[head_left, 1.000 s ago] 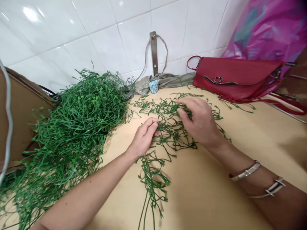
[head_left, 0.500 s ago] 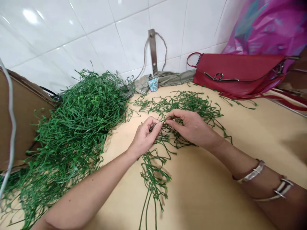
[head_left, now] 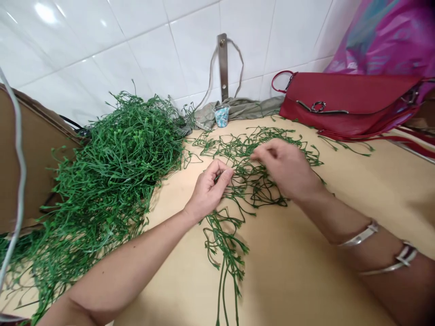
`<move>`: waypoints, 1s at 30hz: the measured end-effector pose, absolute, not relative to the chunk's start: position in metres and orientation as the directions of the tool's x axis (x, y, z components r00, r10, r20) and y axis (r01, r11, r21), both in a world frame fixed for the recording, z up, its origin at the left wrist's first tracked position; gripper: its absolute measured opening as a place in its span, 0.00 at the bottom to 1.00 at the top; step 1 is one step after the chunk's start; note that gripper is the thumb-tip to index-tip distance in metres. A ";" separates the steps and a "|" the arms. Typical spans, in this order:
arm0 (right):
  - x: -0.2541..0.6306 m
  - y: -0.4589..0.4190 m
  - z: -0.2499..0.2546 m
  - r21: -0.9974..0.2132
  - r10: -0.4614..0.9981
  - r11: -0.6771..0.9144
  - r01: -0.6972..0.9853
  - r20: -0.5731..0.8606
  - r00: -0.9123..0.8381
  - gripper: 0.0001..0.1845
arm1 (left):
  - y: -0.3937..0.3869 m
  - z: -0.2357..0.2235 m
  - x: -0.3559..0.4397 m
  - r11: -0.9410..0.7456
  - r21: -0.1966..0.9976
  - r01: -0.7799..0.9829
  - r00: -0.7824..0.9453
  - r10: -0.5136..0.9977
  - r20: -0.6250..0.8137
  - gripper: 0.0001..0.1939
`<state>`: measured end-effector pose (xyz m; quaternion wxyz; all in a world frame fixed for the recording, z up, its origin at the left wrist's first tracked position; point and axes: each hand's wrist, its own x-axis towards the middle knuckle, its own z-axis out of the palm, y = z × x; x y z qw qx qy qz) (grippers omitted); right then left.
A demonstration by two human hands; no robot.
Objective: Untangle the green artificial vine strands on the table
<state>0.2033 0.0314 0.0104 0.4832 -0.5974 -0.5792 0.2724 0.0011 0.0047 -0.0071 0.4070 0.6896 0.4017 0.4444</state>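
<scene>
A smooth pale-yellow tabletop is meeting a glossy white-tiled wall, where a flat metal strip is standing upright. Along the back edge, a crumpled grey-green cloth is lying behind a small clear cup with blue-and-white colouring. A red flap handbag is resting toward the back right corner, before a shiny purple plastic bag. Leftward, a brown cardboard box is flanking a heaped pile of thin green stalks. The bare left hand is holding a small bunch of green stalks, trailing nearward. Mid-tabletop, the bare right hand is hovering over loose tangled green stalks, fingertips pinching narrowly; whether around a stalk, I cannot tell.
</scene>
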 end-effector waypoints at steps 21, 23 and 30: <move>0.186 0.011 0.012 -0.815 0.915 0.402 0.418 0.368 -0.163 0.07 | 0.009 -0.009 0.003 -0.273 0.942 0.196 0.310 0.928 0.205 0.17; 0.187 0.010 0.014 -0.818 0.922 0.385 0.428 0.359 -0.142 0.06 | 0.008 -0.008 0.003 -0.285 0.934 0.216 0.317 0.925 0.209 0.16; 0.177 0.007 0.010 -0.779 0.932 0.292 0.555 0.361 0.017 0.05 | 0.010 -0.007 0.004 -0.374 0.882 0.287 0.375 0.891 0.256 0.15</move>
